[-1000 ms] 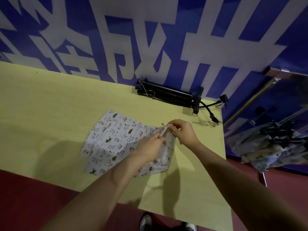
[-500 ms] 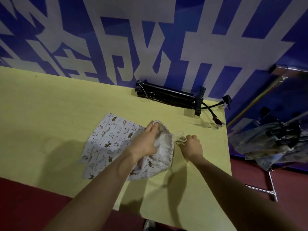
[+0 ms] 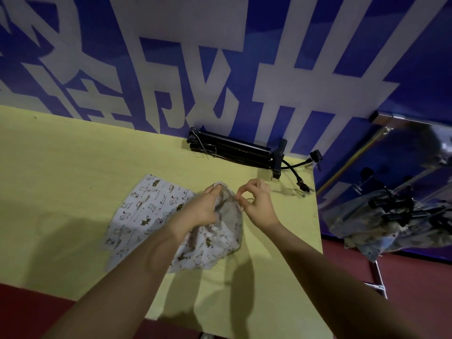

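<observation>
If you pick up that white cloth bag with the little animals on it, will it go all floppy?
Probably floppy: the white animal-print cloth bag crumples where the left grip bunches its mouth. It looks light, lying thin and flat on the yellow table. Pushed, it would likely wrinkle rather than slide.

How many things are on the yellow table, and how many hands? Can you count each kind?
animal-print drawstring bag: 1
black folded stand: 1
hands: 2, the left hand and the right hand, both at the bag's mouth
Total: 4
</observation>
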`<state>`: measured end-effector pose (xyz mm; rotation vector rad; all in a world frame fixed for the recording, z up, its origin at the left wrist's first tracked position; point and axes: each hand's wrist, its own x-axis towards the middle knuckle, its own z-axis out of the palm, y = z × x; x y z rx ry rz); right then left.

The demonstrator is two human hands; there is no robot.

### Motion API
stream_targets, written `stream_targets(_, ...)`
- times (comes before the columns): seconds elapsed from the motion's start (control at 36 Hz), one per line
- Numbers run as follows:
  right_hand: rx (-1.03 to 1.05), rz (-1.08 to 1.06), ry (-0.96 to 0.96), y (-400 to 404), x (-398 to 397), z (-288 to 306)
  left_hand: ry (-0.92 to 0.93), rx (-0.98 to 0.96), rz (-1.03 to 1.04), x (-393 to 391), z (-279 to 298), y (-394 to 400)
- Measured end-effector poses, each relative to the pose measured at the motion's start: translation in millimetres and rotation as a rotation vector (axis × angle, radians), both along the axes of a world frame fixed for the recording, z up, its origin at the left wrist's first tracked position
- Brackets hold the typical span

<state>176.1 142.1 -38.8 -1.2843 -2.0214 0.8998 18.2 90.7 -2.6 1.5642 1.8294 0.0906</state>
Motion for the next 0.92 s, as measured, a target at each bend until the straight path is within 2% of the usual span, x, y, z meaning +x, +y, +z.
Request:
stream_targets(0.11, -0.007, 0.208, -0.176, -11, -14, 7, -0.032, 0.026, 0.037, -8, 6, 2)
stream_targets(0.25, 0.126, 0.258, -0.388, -18, -20, 4, -0.081, 0.049, 0.037, -20, 9, 0)
stream_targets(0.39, 0.145, 0.25, -0.387, -21, -27, 9, -0.147, 0.098, 0.069, -23, 13, -5)
stream_targets(0.47, 0.129, 0.158, -0.234, -18, -28, 13, -0.158, 0.121, 0.102, -24, 14, -4)
stream_targets(0.56, 0.126, 0.062, -0.125, -10, -27, 17, -0.103, 0.161, 0.134, -23, 16, 1)
stream_targets(0.67, 0.111, -0.018, -0.123, 11, -30, 22, -0.003, 0.211, 0.174, -16, 19, 14)
stream_targets(0.81, 0.079, -0.019, -0.272, 49, -30, 22, 0.238, 0.224, 0.161, -10, 23, 33)
stream_targets(0.92, 0.037, -0.013, -0.422, 81, -28, 20, 0.33, 0.222, 0.19, -10, 20, 49)
